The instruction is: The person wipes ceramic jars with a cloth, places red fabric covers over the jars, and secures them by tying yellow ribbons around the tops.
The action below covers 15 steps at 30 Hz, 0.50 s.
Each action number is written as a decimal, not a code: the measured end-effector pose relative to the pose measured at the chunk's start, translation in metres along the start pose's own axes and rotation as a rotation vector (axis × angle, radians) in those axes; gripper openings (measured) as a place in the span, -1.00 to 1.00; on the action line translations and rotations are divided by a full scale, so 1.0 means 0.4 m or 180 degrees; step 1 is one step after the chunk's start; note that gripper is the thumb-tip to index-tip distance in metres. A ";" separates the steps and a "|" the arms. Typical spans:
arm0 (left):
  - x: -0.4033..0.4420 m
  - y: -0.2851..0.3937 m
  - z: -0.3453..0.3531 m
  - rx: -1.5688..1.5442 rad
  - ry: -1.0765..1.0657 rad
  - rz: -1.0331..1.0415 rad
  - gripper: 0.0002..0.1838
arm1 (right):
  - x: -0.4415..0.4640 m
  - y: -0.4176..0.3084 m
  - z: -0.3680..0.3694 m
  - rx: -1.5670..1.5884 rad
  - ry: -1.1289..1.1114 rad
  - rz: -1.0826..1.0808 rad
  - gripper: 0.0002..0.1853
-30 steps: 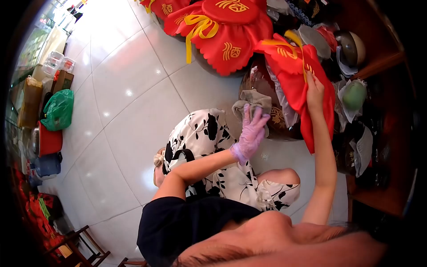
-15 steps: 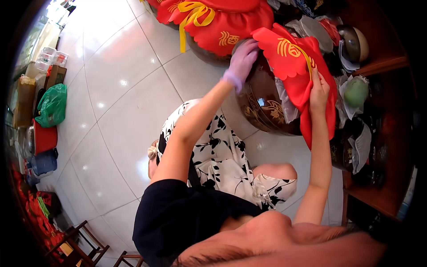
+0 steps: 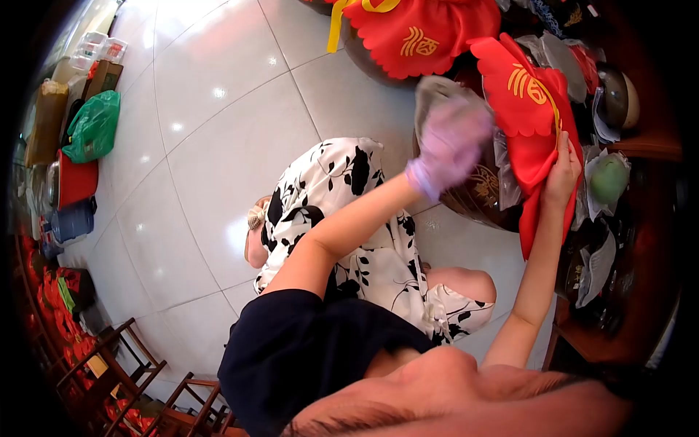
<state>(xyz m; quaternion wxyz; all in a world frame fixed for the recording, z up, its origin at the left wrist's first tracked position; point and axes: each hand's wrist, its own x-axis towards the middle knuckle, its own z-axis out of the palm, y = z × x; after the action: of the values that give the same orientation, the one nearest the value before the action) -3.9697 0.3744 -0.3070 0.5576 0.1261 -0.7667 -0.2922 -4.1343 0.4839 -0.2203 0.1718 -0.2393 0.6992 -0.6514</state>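
Observation:
My left hand (image 3: pixel 453 142), in a purple glove and smeared by motion, is at the upper side of a brown glazed jar (image 3: pixel 466 197) with gold decoration. A grey cloth (image 3: pixel 431 95) shows under and beside its fingers, pressed near the jar. My right hand (image 3: pixel 563 173), bare, pinches the edge of a red fabric jar cover (image 3: pixel 528 138) with a scalloped rim and gold lettering, holding it over to the jar's right side. Clear plastic (image 3: pixel 507 171) hangs between the cover and the jar. The top of the jar is mostly hidden.
Another jar under a red cover (image 3: pixel 437 36) with a yellow ribbon stands just beyond. Dark wooden shelving (image 3: pixel 641 291) with several wrapped pots runs along the right. To the left are a green plastic bag (image 3: pixel 93 127), a red container (image 3: pixel 76 178) and wooden stools (image 3: pixel 124 364) on tiled floor.
My left hand has moved from the jar's far left edge to over its upper side, and the grey cloth now shows plainly. The right hand keeps hold of the red cover. The view has shifted.

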 end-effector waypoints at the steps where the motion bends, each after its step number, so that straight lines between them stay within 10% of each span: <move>1: -0.024 -0.069 0.018 -0.0350 0.0456 -0.0370 -0.62 | 0.001 0.002 0.000 -0.0028 0.0001 0.0000 -0.61; 3: -0.031 -0.158 0.040 -0.1880 0.0912 -0.2471 -0.56 | 0.004 0.006 -0.001 -0.0057 0.0013 -0.0019 -0.61; 9: -0.386 -0.425 0.173 -0.3134 0.1110 -0.4422 -0.42 | 0.018 0.022 -0.007 0.0146 0.0018 0.0040 -0.64; 15: -0.420 0.044 0.182 -0.3828 0.2187 -0.6822 -0.57 | 0.007 0.000 0.002 0.0117 -0.0050 0.0006 -0.65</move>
<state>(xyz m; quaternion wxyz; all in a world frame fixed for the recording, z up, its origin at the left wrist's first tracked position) -3.9765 0.4981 -0.4431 0.1816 0.4766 0.1539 -0.8462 -4.1361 0.4817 -0.2200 0.1823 -0.2407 0.6859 -0.6621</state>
